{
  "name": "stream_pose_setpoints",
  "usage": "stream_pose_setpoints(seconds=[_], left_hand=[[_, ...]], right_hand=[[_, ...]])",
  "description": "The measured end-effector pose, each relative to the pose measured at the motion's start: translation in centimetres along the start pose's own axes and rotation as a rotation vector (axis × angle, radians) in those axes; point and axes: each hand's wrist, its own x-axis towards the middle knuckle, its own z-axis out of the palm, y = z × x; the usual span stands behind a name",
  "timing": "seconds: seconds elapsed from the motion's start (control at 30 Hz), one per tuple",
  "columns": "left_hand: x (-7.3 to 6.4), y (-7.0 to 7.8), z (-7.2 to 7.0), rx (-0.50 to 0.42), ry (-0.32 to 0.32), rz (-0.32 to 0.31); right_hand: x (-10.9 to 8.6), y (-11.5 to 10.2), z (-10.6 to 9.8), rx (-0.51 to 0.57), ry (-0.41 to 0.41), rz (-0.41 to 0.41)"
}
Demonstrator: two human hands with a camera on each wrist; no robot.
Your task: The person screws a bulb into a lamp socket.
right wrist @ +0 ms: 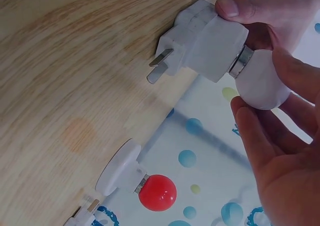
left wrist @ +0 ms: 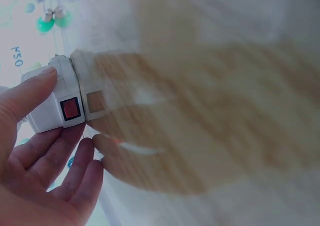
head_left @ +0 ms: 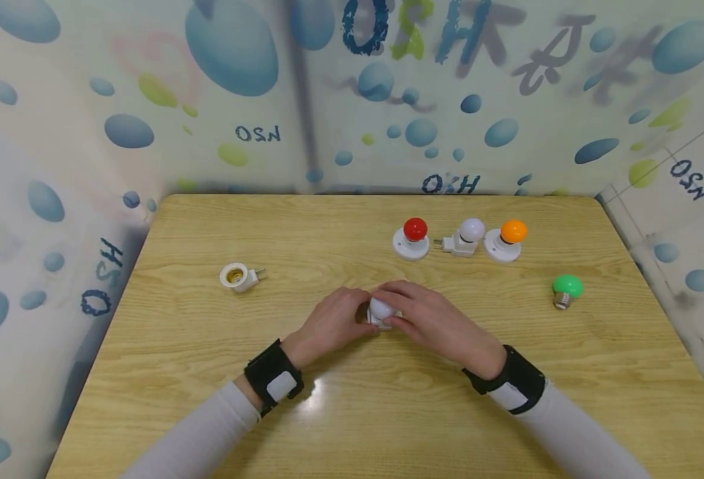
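Near the middle of the table, my left hand (head_left: 333,322) grips a white plug-in lamp socket (left wrist: 45,115), which rests on the wood. A red switch (left wrist: 70,108) shows on its side in the left wrist view. Two metal prongs (right wrist: 157,73) stick out of it. My right hand (head_left: 442,326) holds a white light bulb (right wrist: 261,83) between thumb and fingers. The bulb sits in the socket's mouth, with a band of its metal screw base (right wrist: 242,61) still visible between glass and socket.
Behind the hands stand a red bulb (head_left: 415,229) and an orange bulb (head_left: 514,231) on round white bases, with a white bulb (head_left: 472,229) in a plug-in socket between. A green bulb (head_left: 567,286) lies right; another plug-in socket (head_left: 241,282), bulbless, lies left. Patterned fabric surrounds the table (head_left: 208,399).
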Motion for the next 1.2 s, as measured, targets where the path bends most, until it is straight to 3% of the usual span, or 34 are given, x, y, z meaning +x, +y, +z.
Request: stream_pose_setpoints(seconds=[0.43, 1.0, 1.2], left_hand=[[0.0, 0.1, 0.1, 0.018, 0.019, -0.001], [0.0, 0.2, 0.0, 0.023, 0.017, -0.004], [0.0, 0.2, 0.0, 0.020, 0.014, -0.003]], right_hand=[[0.4, 0.0, 0.8, -0.128, 0.115, -0.014], [0.6, -0.2, 1.1, -0.176, 0.092, 0.084], [0.5, -0.1, 1.2, -0.117, 0.051, 0.100]])
